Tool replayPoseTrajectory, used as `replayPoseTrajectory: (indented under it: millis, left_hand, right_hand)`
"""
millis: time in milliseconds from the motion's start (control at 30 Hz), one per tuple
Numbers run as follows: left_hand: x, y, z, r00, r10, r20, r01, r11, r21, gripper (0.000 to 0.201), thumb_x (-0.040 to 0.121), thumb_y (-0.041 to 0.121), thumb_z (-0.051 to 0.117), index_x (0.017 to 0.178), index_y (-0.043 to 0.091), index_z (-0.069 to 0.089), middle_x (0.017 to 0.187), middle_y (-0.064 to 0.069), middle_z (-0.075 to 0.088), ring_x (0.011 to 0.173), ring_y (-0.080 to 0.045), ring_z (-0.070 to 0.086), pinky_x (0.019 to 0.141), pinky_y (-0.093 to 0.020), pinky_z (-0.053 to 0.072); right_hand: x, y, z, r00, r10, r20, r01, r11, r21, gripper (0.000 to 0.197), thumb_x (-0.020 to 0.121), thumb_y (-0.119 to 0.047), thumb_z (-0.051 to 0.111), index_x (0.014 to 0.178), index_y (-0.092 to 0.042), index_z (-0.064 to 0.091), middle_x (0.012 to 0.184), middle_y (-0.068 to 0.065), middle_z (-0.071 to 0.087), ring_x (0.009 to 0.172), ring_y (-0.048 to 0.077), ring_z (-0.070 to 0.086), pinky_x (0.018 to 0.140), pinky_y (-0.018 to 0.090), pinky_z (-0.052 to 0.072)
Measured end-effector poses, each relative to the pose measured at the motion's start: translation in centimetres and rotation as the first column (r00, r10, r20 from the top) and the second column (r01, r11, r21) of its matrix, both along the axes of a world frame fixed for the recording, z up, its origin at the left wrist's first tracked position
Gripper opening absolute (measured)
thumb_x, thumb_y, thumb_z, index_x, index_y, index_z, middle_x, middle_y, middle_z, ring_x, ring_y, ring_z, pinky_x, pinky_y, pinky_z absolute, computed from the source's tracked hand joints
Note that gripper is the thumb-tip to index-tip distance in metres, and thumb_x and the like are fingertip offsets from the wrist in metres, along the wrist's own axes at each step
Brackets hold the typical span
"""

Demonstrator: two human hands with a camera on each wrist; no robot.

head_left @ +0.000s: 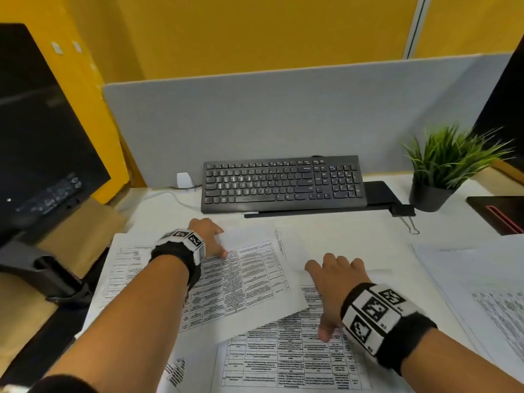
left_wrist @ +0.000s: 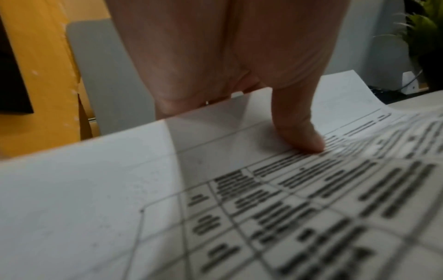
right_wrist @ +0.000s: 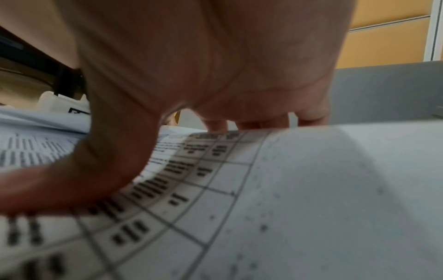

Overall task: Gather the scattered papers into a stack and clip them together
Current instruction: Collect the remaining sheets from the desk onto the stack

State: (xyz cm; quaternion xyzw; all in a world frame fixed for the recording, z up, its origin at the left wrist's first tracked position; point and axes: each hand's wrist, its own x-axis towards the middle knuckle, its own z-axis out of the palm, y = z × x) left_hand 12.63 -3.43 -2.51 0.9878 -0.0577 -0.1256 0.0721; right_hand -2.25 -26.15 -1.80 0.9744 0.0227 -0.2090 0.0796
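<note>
Several printed table sheets lie scattered over the white desk (head_left: pixel 368 231). My left hand (head_left: pixel 211 236) pinches the far edge of the left sheet (head_left: pixel 249 282). Its thumb (left_wrist: pixel 304 138) presses on top of that sheet (left_wrist: pixel 263 208), and the fingers curl behind the raised edge. My right hand (head_left: pixel 334 279) grips the far edge of the lower sheet (head_left: pixel 283 358) the same way, thumb (right_wrist: pixel 79 170) on the print and fingers (right_wrist: pixel 258 123) behind that paper (right_wrist: pixel 311 199). More sheets (head_left: pixel 467 282) lie at the right. A black binder clip (head_left: pixel 404 211) sits beyond, near the keyboard's right end.
A black keyboard (head_left: pixel 283 182) stands against the grey partition (head_left: pixel 283 114). A potted plant (head_left: pixel 439 171) and a black notebook (head_left: pixel 496 214) are at the right. A dark monitor (head_left: pixel 37 131) and a chair armrest (head_left: pixel 51 276) are at the left.
</note>
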Motion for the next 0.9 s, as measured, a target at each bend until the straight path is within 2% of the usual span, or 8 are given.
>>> replayPoseTrajectory:
  millis: [100, 233, 300, 433, 533, 633, 733, 900]
  left_hand:
    - [-0.6, 0.9, 1.2, 0.999, 0.031, 0.044, -0.024, 0.989, -0.149, 0.051, 0.074, 0.021, 0.078, 0.122, 0.014, 0.062, 0.128, -0.009, 0.059, 0.117, -0.025, 0.054, 0.094, -0.028, 0.041]
    - [-2.7, 2.7, 4.8, 0.976, 0.023, 0.217, 0.045, 0.952, -0.302, 0.019, 0.077, 0.013, 0.073, 0.072, 0.029, 0.064, 0.082, 0.000, 0.066, 0.080, -0.022, 0.059, 0.061, -0.023, 0.042]
    - [-4.4, 3.9, 6.8, 0.950, 0.049, 0.308, 0.090, 0.902, -0.422, 0.019, 0.076, 0.012, 0.074, 0.069, 0.028, 0.065, 0.076, 0.001, 0.063, 0.075, -0.019, 0.057, 0.059, -0.022, 0.040]
    - [-8.2, 6.8, 10.4, 0.891, 0.158, 0.426, 0.166, 0.761, -0.628, 0.025, 0.074, 0.005, 0.075, 0.081, 0.026, 0.063, 0.081, 0.011, 0.063, 0.076, -0.005, 0.056, 0.065, -0.020, 0.043]
    - [-10.6, 9.1, 12.0, 0.859, 0.251, 0.445, 0.207, 0.626, -0.752, 0.036, 0.075, 0.000, 0.073, 0.099, 0.023, 0.060, 0.083, 0.018, 0.064, 0.079, 0.000, 0.060, 0.064, -0.011, 0.045]
    - [-13.2, 10.6, 12.8, 0.839, 0.273, 0.470, 0.237, 0.595, -0.768, 0.034, 0.077, 0.002, 0.071, 0.078, 0.037, 0.069, 0.064, 0.025, 0.069, 0.065, 0.013, 0.061, 0.057, -0.004, 0.041]
    - [-15.0, 11.2, 13.5, 0.853, 0.235, 0.466, 0.266, 0.573, -0.775, 0.039, 0.077, 0.001, 0.070, 0.065, 0.038, 0.074, 0.068, 0.017, 0.072, 0.065, 0.016, 0.062, 0.060, -0.004, 0.045]
    - [-16.9, 10.1, 15.2, 0.890, 0.101, 0.445, 0.332, 0.525, -0.784, 0.035, 0.076, -0.003, 0.069, 0.072, 0.031, 0.075, 0.068, 0.023, 0.071, 0.068, 0.009, 0.066, 0.060, -0.006, 0.048]
  right_hand:
    - [-0.6, -0.4, -0.2, 0.994, -0.082, 0.077, 0.069, 0.986, 0.149, 0.073, 0.073, -0.040, 0.074, 0.131, -0.023, 0.033, 0.123, 0.002, 0.048, 0.114, 0.024, 0.049, 0.100, 0.042, 0.031]
    - [-1.2, -2.8, 1.4, 0.953, -0.265, 0.144, 0.194, 0.904, 0.381, 0.017, 0.087, -0.021, 0.056, 0.101, -0.027, 0.048, 0.104, -0.001, 0.057, 0.098, 0.021, 0.057, 0.084, 0.030, 0.043]
    - [-1.6, -4.2, 2.7, 0.926, -0.335, 0.176, 0.227, 0.865, 0.448, 0.016, 0.084, -0.020, 0.062, 0.091, -0.028, 0.050, 0.099, -0.003, 0.057, 0.091, 0.018, 0.055, 0.076, 0.027, 0.043]
    - [-2.7, -7.4, 5.0, 0.795, -0.517, 0.318, 0.247, 0.754, 0.609, 0.026, 0.084, -0.023, 0.068, 0.110, -0.018, 0.065, 0.108, 0.007, 0.064, 0.105, 0.028, 0.059, 0.082, 0.028, 0.043]
    - [-4.0, -9.8, 6.5, 0.564, -0.712, 0.417, 0.074, 0.547, 0.834, 0.016, 0.085, -0.020, 0.068, 0.093, -0.006, 0.066, 0.093, 0.016, 0.065, 0.090, 0.031, 0.060, 0.070, 0.025, 0.034]
    - [-5.2, -11.3, 7.4, 0.303, -0.877, 0.374, -0.118, 0.354, 0.928, 0.022, 0.088, -0.020, 0.063, 0.104, -0.005, 0.066, 0.097, 0.016, 0.067, 0.085, 0.028, 0.059, 0.075, 0.031, 0.039]
    - [-5.4, -11.8, 8.0, 0.128, -0.911, 0.393, -0.214, 0.361, 0.908, 0.023, 0.089, -0.025, 0.061, 0.105, -0.010, 0.066, 0.101, 0.017, 0.068, 0.092, 0.035, 0.062, 0.084, 0.043, 0.048]
    - [-5.2, -9.8, 9.5, 0.219, -0.809, 0.546, -0.330, 0.466, 0.821, 0.022, 0.092, -0.018, 0.057, 0.110, -0.009, 0.066, 0.102, 0.009, 0.067, 0.093, 0.024, 0.059, 0.083, 0.032, 0.047]
